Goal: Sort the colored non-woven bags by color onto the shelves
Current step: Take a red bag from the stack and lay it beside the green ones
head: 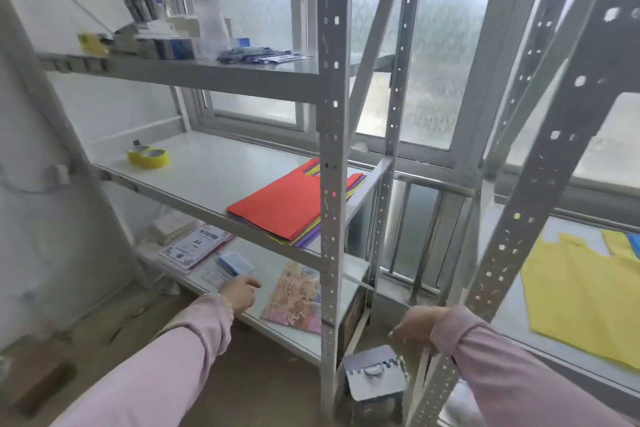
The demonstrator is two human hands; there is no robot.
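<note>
A stack of non-woven bags [287, 204] lies on the middle shelf [194, 180] of the left rack, a red one on top with purple and yellow edges showing beneath. On the right rack's shelf lies a yellow bag [575, 291], with a sliver of blue bag [635, 243] at the frame's right edge. My left hand [239, 293] hovers low in front of the bottom shelf, fingers loosely curled, holding nothing. My right hand [415, 324] is low between the two racks, fingers bent downward, empty as far as I can see.
Yellow tape rolls [149, 156] sit at the middle shelf's left. Boxes and pens crowd the upper shelf [156, 42]. The bottom shelf holds an A4 paper pack [197, 243], a small blue pack [235, 263] and a patterned sheet [298, 298]. A small stool [375, 378] stands on the floor by the upright.
</note>
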